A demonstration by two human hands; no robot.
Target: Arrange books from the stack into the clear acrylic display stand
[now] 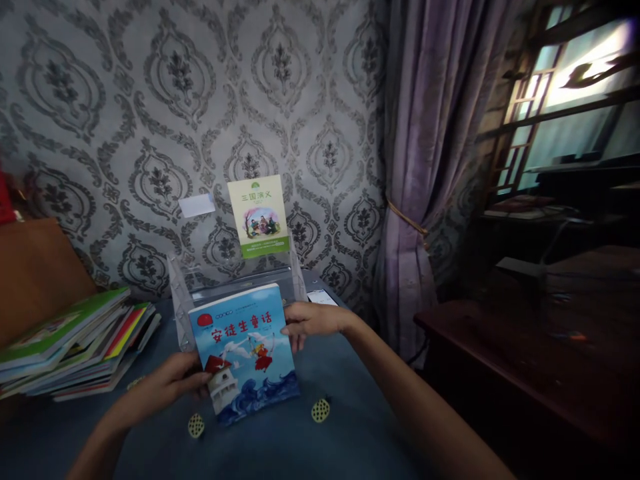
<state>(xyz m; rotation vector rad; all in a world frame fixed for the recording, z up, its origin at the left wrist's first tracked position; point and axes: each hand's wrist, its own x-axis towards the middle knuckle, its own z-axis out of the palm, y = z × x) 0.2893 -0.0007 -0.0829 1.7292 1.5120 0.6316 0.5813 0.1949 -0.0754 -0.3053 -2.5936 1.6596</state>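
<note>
A blue storybook point(250, 360) with red Chinese lettering is held upright, tilted a little back, between both hands. My left hand point(183, 377) grips its lower left edge, thumb on the cover and the other fingers partly hidden behind. On the upper right edge, my right hand point(313, 320) pinches the book with fingers reaching behind it. Just behind stands a clear plastic rack point(181, 300), its lower front covered by the book. A cream and green book point(261, 217) rests upright at the back of the rack.
To the left, a stack of books and booklets point(85, 347) lies by a brown panel point(45, 267). The blue-grey tabletop point(350, 427) bears yellow pineapple-like patterns. A white label point(197, 205) shows at the rack's back. Purple curtain point(425, 167) and dark red furniture point(480, 360) stand right.
</note>
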